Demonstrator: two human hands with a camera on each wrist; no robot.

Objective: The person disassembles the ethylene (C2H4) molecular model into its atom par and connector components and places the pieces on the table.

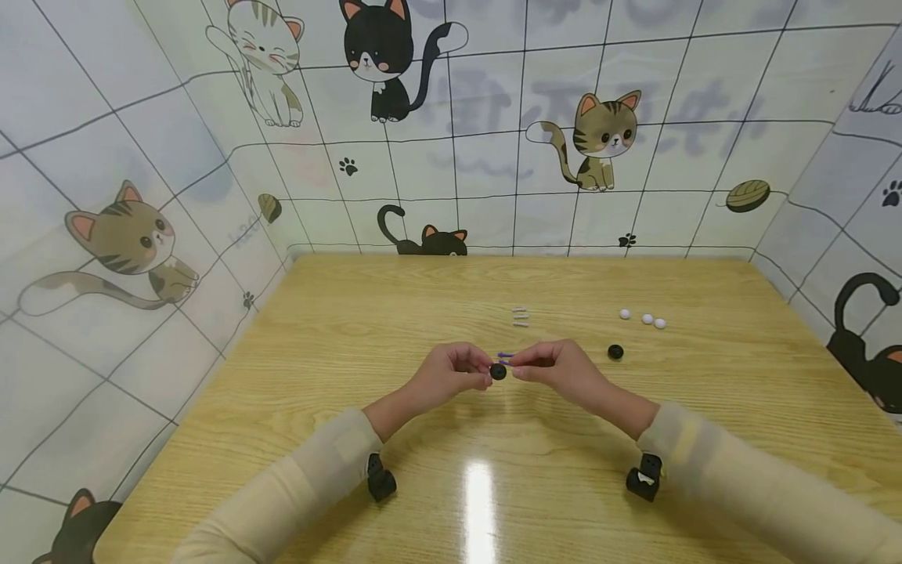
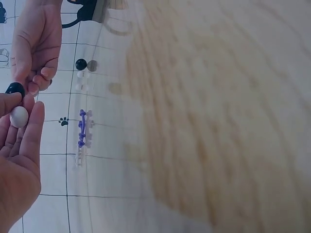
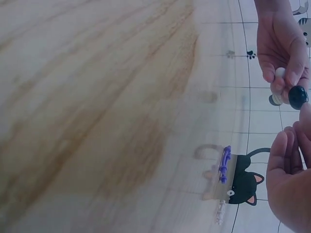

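In the head view my left hand pinches a small round black piece at its fingertips, over the middle of the table. The left wrist view shows the black piece by the thumb tip and a white ball against the fingers. From above, that ball is hidden. My right hand faces it, thumb and fingers loosely bent, with nothing visible between them. Its fingertips come close to the black piece in the right wrist view. Small purple knobbed pieces lie just behind the fingertips.
Several thin white pieces lie in a short stack beyond the hands. To the right are white balls and a second round black piece. A cat-patterned covering surrounds the wooden table at the back and sides.
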